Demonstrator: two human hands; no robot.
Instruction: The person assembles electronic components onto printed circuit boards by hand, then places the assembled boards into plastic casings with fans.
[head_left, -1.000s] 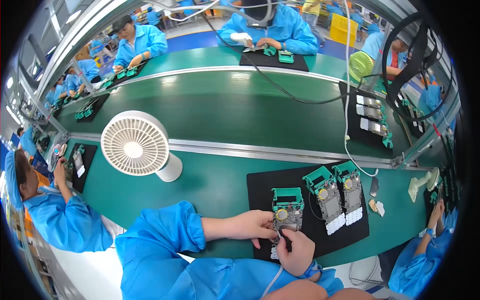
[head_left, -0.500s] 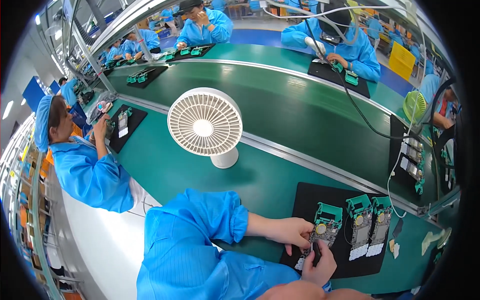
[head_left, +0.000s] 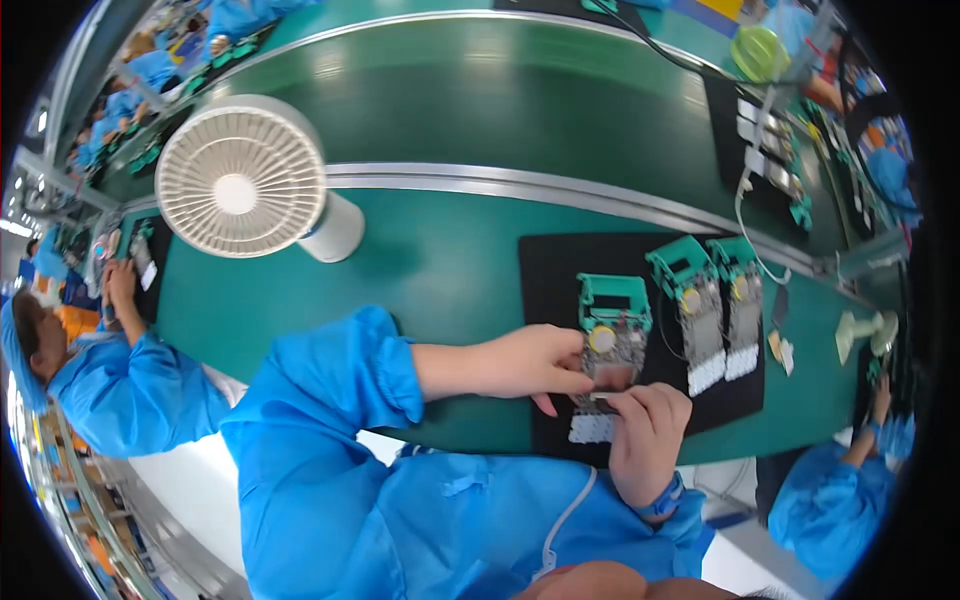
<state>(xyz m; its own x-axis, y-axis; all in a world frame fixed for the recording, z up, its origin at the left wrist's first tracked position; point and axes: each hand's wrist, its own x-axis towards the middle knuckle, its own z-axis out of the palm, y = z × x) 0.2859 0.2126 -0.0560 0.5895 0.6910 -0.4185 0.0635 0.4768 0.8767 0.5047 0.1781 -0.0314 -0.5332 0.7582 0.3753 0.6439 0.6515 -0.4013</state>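
A circuit board (head_left: pixel 612 355) with a green plastic frame at its far end, a round yellow part and a white keypad-like strip at its near end lies on a black mat (head_left: pixel 545 290). My left hand (head_left: pixel 535 365) comes in from the left, its thumb and fingers closed on the board's left edge. Over the board's near right side, my right hand (head_left: pixel 652 430) has its fingers pinched together. A small pale sliver shows at those fingertips, too blurred to name. Two similar boards, a nearer one (head_left: pixel 702 315) and a farther one (head_left: pixel 742 310), lie to the right on the mat.
A white fan (head_left: pixel 240 185) stands on the green table (head_left: pixel 450 240) to the left. A metal rail (head_left: pixel 430 178) divides the table from a green belt. A white cable (head_left: pixel 745 215) hangs at the right, near small scraps (head_left: pixel 782 350). Co-workers in blue sit on both sides.
The view has tilted down and turned, so the fan and boards sit elsewhere in the picture. My right hand no longer shows the dark object; its fingers now pinch over the board.
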